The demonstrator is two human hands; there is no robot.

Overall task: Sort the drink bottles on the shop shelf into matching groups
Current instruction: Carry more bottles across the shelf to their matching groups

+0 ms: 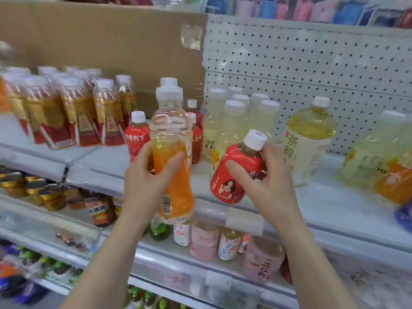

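Note:
My left hand [149,175] grips a tall clear bottle with an orange label [172,152], held upright in front of the shelf. My right hand [267,181] holds a small red-labelled bottle [234,172] with a white cap, tilted to the right. Behind them on the white shelf [107,161] stand matching red-labelled bottles [137,137], a group of pale yellow bottles [236,121] and a big tea bottle [307,139] with a white label.
Gold-and-red labelled bottles [66,110] fill the shelf's left part under a cardboard sheet [100,39]. Blurred orange-labelled bottles [383,161] stand at the far right. A white pegboard [312,63] backs the shelf. Lower shelves hold jars [44,195] and pink bottles [204,239].

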